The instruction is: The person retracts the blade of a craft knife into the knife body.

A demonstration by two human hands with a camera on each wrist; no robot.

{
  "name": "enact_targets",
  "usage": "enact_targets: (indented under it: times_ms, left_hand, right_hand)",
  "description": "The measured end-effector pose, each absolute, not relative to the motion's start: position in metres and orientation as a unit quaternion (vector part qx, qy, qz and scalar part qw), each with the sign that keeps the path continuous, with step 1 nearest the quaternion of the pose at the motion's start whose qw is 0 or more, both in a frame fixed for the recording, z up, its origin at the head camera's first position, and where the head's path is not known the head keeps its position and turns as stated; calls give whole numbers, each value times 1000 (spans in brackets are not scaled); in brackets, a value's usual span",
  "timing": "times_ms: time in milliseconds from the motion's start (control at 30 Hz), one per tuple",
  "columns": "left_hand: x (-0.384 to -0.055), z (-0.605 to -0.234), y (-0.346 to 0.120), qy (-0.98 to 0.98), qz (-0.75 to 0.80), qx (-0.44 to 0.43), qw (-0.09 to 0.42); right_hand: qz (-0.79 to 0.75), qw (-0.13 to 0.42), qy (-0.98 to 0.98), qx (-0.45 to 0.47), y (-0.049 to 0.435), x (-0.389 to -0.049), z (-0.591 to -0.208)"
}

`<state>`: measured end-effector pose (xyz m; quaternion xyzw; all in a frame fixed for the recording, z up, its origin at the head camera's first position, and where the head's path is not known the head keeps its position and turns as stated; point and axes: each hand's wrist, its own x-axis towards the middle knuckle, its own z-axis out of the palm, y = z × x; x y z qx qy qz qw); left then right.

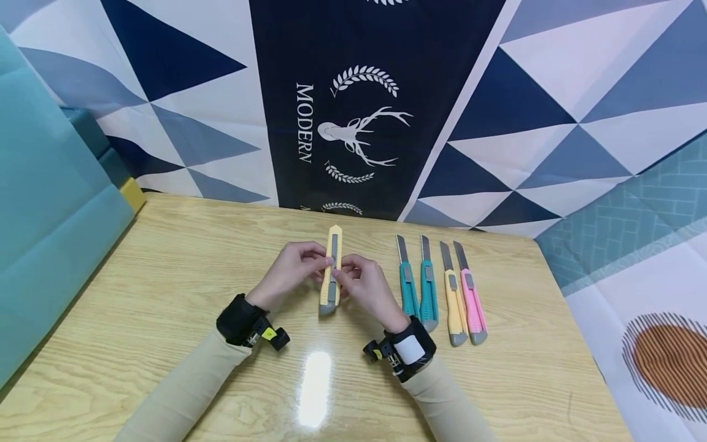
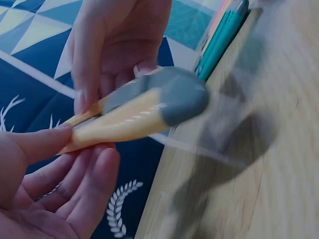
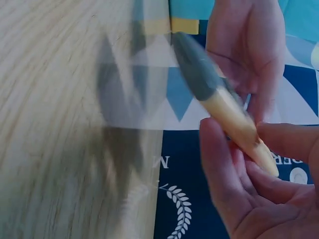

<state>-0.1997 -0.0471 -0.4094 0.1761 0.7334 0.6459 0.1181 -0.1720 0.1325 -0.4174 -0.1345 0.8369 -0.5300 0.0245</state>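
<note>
Black wrist straps (image 1: 239, 319) encircled both forearms. Over the wooden table (image 1: 160, 276), the left hand (image 1: 293, 268) and the right hand (image 1: 369, 287) each pinched the yellow cutter (image 1: 332, 291) between thumb and fingers, its grey end cap (image 1: 327, 309) toward the person. At right lay two teal cutters (image 1: 409, 290), a second yellow cutter (image 1: 455, 304) and a pink cutter (image 1: 474, 304), their blades (image 1: 402, 248) extended. Beyond the table hung a patterned cloth (image 1: 309, 37).

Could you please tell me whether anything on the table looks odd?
Only this: the four cutters at right lie with blades exposed, while the held yellow cutter has none extended. Nothing looks spilled.
</note>
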Motion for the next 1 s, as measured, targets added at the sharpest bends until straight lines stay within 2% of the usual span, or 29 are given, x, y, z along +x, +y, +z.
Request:
enact_targets:
  times_ms: [100, 267, 367, 567, 1000]
  left_hand:
    - [-204, -411, -55, 762, 614, 171, 114]
    - [-229, -438, -79, 802, 571, 138, 112]
    - [-235, -442, -94, 823, 542, 121, 121]
    - [-240, -446, -113, 848, 497, 106, 153]
    - [-243, -447, -119, 867, 468, 53, 166]
  right_hand:
    - [-527, 35, 840, -126, 134, -172, -420]
    - [-518, 55, 845, -122, 136, -172, -420]
    - [-509, 65, 849, -128, 136, -172, -420]
    - [-494, 78, 854, -141, 136, -172, -421]
    - [-477, 100, 857, -168, 136, -172, -423]
